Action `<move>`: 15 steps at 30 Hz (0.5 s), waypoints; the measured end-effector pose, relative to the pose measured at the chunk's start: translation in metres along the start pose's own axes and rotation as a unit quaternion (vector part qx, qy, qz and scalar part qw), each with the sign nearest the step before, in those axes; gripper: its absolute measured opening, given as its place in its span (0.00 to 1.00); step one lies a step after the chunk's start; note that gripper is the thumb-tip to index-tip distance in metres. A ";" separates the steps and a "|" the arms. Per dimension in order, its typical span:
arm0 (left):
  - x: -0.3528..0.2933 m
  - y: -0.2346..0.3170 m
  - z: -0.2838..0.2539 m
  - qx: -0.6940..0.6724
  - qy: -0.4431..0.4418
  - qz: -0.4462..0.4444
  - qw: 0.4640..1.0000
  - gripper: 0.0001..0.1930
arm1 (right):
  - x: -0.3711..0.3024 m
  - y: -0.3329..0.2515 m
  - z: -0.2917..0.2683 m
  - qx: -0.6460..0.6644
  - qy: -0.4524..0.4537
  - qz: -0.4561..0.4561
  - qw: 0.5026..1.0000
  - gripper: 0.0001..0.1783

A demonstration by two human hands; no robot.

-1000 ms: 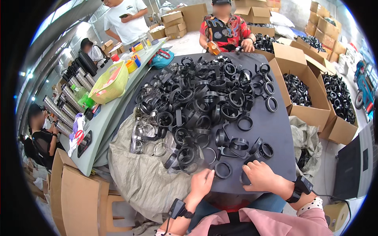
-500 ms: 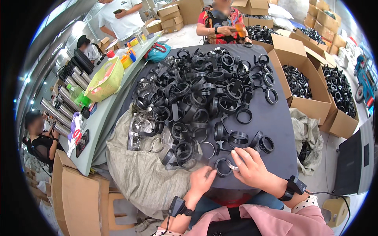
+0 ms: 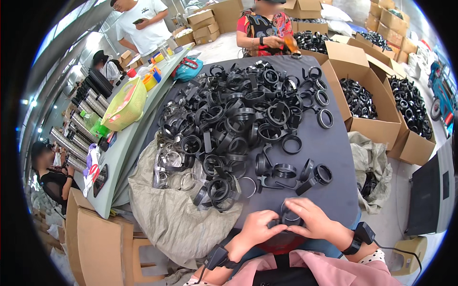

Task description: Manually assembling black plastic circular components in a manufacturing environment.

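Note:
At the near edge of the table, my left hand (image 3: 257, 228) and my right hand (image 3: 312, 219) close in on a black ring (image 3: 290, 219) from both sides. The fingers of both are bent round it, and part of the ring is hidden behind them. A thin pale rim shows on the ring near my right fingers. Just beyond my hands lie several black ring clamps (image 3: 285, 170) with flat arms. One thin silver ring (image 3: 248, 187) rests by itself to their left. A large heap of black ring clamps (image 3: 238, 114) covers the middle of the table.
Clear-wrapped silver rings (image 3: 172, 157) lie on a woven sack (image 3: 186, 224) at the left. Cardboard boxes (image 3: 377, 131) of black parts stand to the right. A side table (image 3: 157, 88) carries a yellow-green basket (image 3: 125, 107). Across the table a person (image 3: 265, 33) handles an orange tool.
My hands have come together and drawn nearer to me with the black ring. The silver ring in my right fingers earlier no longer shows apart from it.

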State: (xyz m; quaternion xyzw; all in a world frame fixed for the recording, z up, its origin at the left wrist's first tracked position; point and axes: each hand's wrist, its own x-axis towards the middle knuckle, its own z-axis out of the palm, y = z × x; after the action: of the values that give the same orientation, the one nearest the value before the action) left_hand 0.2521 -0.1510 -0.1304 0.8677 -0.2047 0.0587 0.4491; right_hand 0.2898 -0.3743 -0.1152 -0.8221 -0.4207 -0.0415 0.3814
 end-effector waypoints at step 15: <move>0.066 -0.037 -0.009 0.150 0.195 -0.080 0.966 0.23 | -0.147 0.144 -0.153 -0.003 0.437 0.414 0.798 0.10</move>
State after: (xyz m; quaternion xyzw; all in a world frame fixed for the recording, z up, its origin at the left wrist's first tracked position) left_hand 0.3281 -0.1448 -0.1336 0.9106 -0.0320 0.2205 0.3480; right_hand 0.3380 -0.6238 -0.1497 -0.8135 0.1715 -0.2361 0.5030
